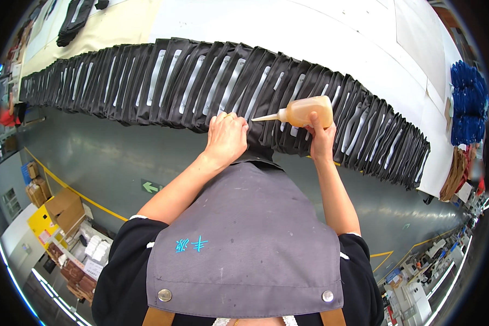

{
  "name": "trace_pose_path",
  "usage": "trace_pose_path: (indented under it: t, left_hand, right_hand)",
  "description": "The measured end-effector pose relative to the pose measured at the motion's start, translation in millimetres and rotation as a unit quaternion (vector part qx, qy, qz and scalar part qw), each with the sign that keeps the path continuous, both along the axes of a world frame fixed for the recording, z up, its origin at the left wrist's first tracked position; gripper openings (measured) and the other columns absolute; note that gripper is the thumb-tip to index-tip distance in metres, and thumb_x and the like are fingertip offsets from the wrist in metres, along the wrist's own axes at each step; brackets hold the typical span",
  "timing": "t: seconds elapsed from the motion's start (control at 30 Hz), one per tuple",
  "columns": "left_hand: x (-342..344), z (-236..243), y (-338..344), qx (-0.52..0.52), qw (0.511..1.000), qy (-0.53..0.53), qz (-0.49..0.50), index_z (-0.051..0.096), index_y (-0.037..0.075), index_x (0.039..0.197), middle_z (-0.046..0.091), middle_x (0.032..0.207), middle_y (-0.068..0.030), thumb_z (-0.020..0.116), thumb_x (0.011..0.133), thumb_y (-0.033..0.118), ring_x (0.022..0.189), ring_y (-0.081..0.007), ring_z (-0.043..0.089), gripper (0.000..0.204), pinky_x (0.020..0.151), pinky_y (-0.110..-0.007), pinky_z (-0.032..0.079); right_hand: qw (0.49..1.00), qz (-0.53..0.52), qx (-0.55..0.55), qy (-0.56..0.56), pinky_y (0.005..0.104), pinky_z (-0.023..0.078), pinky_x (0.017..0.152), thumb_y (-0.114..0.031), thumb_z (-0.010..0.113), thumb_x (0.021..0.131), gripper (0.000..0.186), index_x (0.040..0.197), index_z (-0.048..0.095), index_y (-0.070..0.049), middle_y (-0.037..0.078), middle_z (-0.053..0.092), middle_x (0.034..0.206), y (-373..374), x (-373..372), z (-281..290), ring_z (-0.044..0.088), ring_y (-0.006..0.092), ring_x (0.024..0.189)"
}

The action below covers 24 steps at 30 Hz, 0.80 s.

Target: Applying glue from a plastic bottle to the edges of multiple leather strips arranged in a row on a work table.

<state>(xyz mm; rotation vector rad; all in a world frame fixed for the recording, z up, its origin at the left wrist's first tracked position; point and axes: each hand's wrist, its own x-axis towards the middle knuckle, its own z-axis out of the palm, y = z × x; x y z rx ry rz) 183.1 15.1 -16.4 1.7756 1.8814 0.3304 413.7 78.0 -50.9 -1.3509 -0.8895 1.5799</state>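
Note:
A long overlapping row of black folded fabric pieces (190, 81), many with pale strips, curves along the table's near edge. Curled over that edge, the fingers of my left hand (226, 137) close on a black fabric piece (259, 148); their tips are partly hidden. My right hand (321, 139) grips a translucent squeeze bottle (308, 110) of amber liquid, tilted nearly level above the row. Its thin nozzle (266, 117) points left, the tip just right of my left hand. I cannot see any liquid coming out.
The white table (331, 30) stretches beyond the row. A small black bundle (75, 20) lies at the far left, and blue fabric (467, 103) is piled at the right. Cardboard boxes (65, 209) stand on the left, past the grey floor (108, 163). A grey apron (244, 228) covers my front.

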Motion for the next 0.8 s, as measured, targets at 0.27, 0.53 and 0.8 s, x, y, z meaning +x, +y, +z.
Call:
trace_pose_path:
  t: [0.27,0.53,0.8]
  left_hand:
    - [-2.3,2.7,-0.2,-0.017,1.0,0.016,-0.001,0.066,0.003,0.079,0.059,0.081,-0.0116,0.056,0.083,0.01,0.085,-0.0297,0.055,0.013,0.076,-0.042,0.04]
    - [5.7,24.9,7.5,0.151,0.988,-0.012,0.004,0.064,0.008,0.076,0.056,0.077,-0.0063,0.064,0.081,0.017,0.079,-0.0263,0.052,0.011,0.072,-0.039,0.039]
    - [41.7,0.6,-6.7,0.11,0.985,0.041,-0.128,0.065,0.007,0.076,0.056,0.08,-0.0046,0.071,0.074,0.016,0.083,-0.0233,0.05,0.012,0.074,-0.036,0.038]
  right_hand:
    - [0.999,0.036,-0.009,-0.001,0.0234,0.047,0.071,-0.041,0.071,0.082,0.047,0.109,0.058,-0.005,0.002,0.062,0.096,-19.6,7.0,3.5,0.06,0.0093,0.085]
    - [0.738,-0.138,-0.153,0.642,0.0289,0.055,0.077,-0.04,0.07,0.081,0.053,0.116,0.054,-0.004,0.008,0.06,0.11,-8.4,46.0,8.6,0.063,0.0202,0.096]
    - [0.787,-0.201,-0.089,0.577,0.0285,0.056,0.078,-0.041,0.069,0.081,0.053,0.118,0.055,-0.005,0.009,0.06,0.111,-17.0,72.7,19.0,0.061,0.0234,0.101]
